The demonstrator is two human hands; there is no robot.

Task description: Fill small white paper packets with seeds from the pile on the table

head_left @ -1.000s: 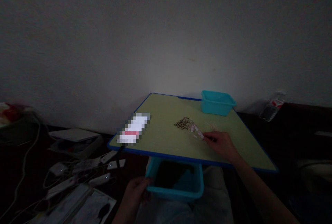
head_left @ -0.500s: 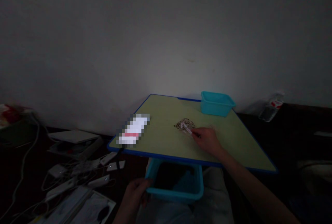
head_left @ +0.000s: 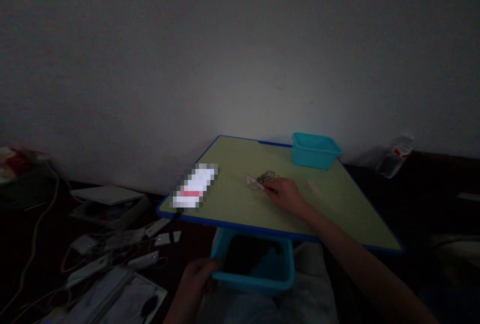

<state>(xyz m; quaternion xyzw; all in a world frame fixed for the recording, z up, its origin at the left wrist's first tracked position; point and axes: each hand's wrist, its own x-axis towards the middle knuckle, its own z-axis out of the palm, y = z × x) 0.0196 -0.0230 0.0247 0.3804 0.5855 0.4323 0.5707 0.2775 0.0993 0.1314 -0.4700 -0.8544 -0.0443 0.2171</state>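
Note:
My left hand (head_left: 198,275) is closed on the left rim of a blue plastic tub (head_left: 258,284), which sits on my lap below the table's near edge; dark matter lies inside it. Over the pale green table (head_left: 232,156), my right hand (head_left: 288,195) pinches a thin whitish strip (head_left: 254,182), perhaps plastic or paper; its kind is unclear in the dim light. Just behind the strip lies a small pile of dark and light grains (head_left: 267,176), partly hidden by my fingers. A fainter scatter of pale bits (head_left: 311,187) lies to the right of my hand.
Another blue tub (head_left: 315,156) stands at the table's back right corner. A bright, blurred-out phone-like screen (head_left: 195,186) lies at the left edge. A plastic bottle (head_left: 395,157) leans beyond the table on the right. Chargers and cables (head_left: 123,244) clutter the lower left.
My right hand has moved left with the whitish strip, from right of the grain pile, across it, to its near left side. My left hand stays on the near tub's rim.

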